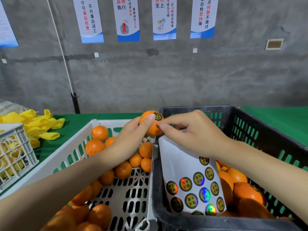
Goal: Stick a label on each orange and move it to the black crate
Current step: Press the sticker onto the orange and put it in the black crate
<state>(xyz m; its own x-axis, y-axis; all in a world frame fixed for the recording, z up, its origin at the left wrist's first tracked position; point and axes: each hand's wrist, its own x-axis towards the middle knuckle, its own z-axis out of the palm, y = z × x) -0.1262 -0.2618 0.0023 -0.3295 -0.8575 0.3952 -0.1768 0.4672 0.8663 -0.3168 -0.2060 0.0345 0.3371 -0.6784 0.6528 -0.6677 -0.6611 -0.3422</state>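
L hand (131, 139) fingers grip orange (150, 129), label (157, 116) on it; R hand (191, 135) fingers curled on sheet (180, 164), over black crate (266, 124).

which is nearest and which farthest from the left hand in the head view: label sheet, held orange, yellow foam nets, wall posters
1. held orange: gripped in the left hand itself.
2. label sheet: just to the hand's right, standing in the black crate.
3. yellow foam nets: well off to the left.
4. wall posters: up on the back wall.
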